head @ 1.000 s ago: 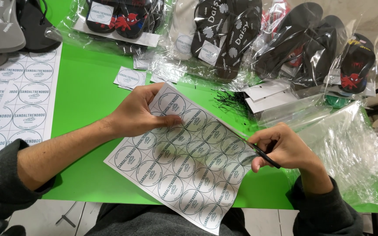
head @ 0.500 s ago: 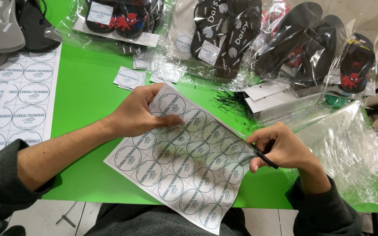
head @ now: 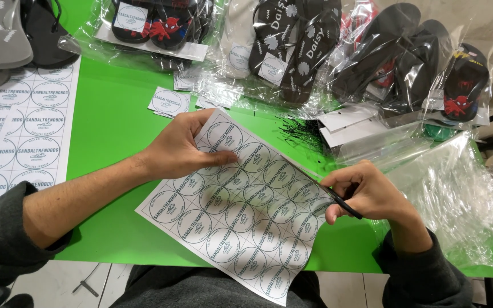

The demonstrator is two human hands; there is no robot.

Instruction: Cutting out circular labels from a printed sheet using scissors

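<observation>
A white sheet of round printed labels (head: 241, 211) lies tilted over the near edge of the green table (head: 115, 120). My left hand (head: 181, 149) grips its upper left corner, thumb on top. My right hand (head: 366, 193) is closed on black-handled scissors (head: 338, 199), whose thin blades run along the sheet's upper right edge. Both forearms wear dark grey sleeves.
More label sheets (head: 18, 125) lie at the left. Cut label squares (head: 169, 101) sit ahead. Bagged flip-flops (head: 292, 45) line the far side, with grey sandals (head: 1, 34) at top left. Clear plastic bags (head: 452, 188), white cards (head: 349, 122) and black plastic ties (head: 300, 131) lie right.
</observation>
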